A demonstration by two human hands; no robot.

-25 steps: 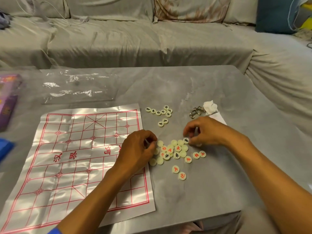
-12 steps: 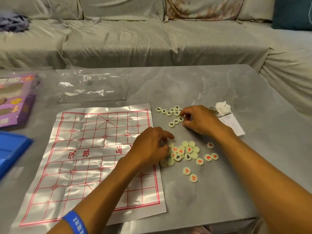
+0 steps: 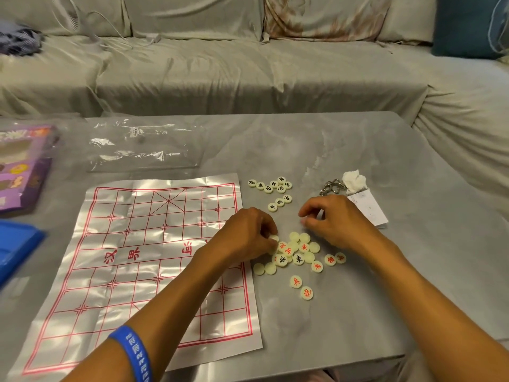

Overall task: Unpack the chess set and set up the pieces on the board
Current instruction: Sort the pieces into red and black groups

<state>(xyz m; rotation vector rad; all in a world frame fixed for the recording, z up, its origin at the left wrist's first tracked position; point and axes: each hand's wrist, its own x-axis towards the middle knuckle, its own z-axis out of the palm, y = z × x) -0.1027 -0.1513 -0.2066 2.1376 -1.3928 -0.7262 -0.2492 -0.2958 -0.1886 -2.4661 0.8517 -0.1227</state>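
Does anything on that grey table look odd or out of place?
A crumpled white tissue and metal keyring lie beside the round cream chess pieces, unrelated to the game. The red-lined paper board is creased, holding no pieces.

I see dim, warm, even indoor light with soft shadows only. Left of my left hand (image 3: 245, 235), the glossy board sheet (image 3: 154, 260) throws broad white glare that washes out parts of its red grid. Farther left, the purple box (image 3: 24, 166) and blue tray (image 3: 16, 244) smear with motion blur. Beyond both hands, the sofa (image 3: 248, 64) bows from wide-angle distortion. Piece lettering beside my fingers reads reasonably sharp.
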